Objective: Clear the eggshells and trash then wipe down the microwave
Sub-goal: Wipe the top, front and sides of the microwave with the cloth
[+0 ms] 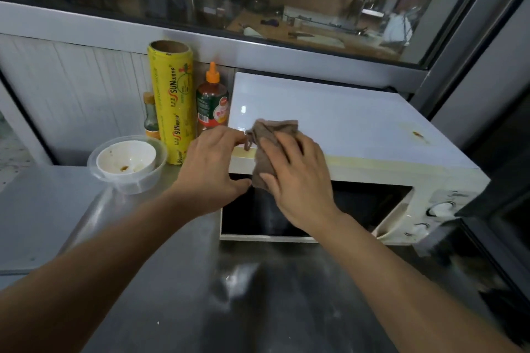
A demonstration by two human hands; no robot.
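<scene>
Brushed steel counter (183,281) under a dusty window, carrying a white boxy microwave (358,135) with glossy top, yellowed front edge, dark glass door and 2 round dials. Brown crumpled cloth (265,137) draped over microwave's front-left top corner. Right hand (298,175) curled around cloth, pressing it down; left hand (213,169) pinching cloth's frayed corner. Left of microwave: orange-capped sauce bottle (212,100), yellow "SUNWRAP" cling-film roll (173,103), small glass bottle (150,116), stained white bowl (126,156) inside clear plastic tub (129,180).
</scene>
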